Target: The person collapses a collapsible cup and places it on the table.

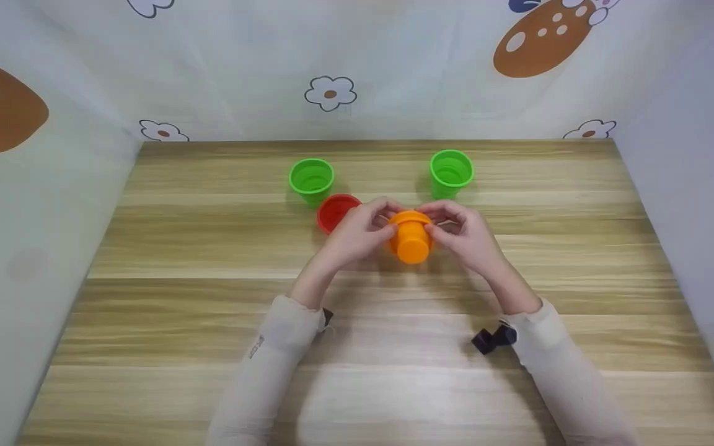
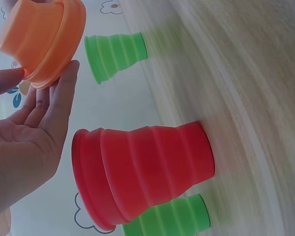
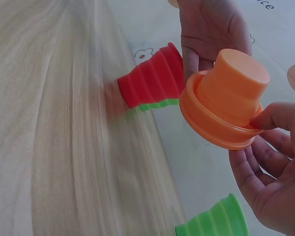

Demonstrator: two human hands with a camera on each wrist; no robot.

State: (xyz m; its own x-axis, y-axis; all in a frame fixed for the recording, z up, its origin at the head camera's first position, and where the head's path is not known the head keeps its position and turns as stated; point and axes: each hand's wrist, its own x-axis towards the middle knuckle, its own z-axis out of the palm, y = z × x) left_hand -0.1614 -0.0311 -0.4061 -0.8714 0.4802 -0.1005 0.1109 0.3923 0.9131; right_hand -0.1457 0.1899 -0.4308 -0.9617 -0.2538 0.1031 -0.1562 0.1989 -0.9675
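An orange collapsible cup (image 1: 413, 238) is held up off the table between both hands, its narrow base turned toward the head camera. Part of its wall is folded into the wide rim, as the right wrist view (image 3: 231, 98) shows. My left hand (image 1: 360, 232) pinches its left side between thumb and fingers. On the other side my right hand (image 1: 465, 235) grips the rim, thumb by the fold and fingers beneath. Just behind the left hand stands a red collapsible cup (image 2: 142, 169), upright and extended, partly covered by that hand in the head view.
Two green collapsible cups stand upright farther back: the left green cup (image 1: 312, 179) close to the red one, the right green cup (image 1: 451, 173) beyond my right hand. Wood-grain table (image 1: 208, 334) lies under everything, with a patterned curtain (image 1: 239, 68) along its back edge.
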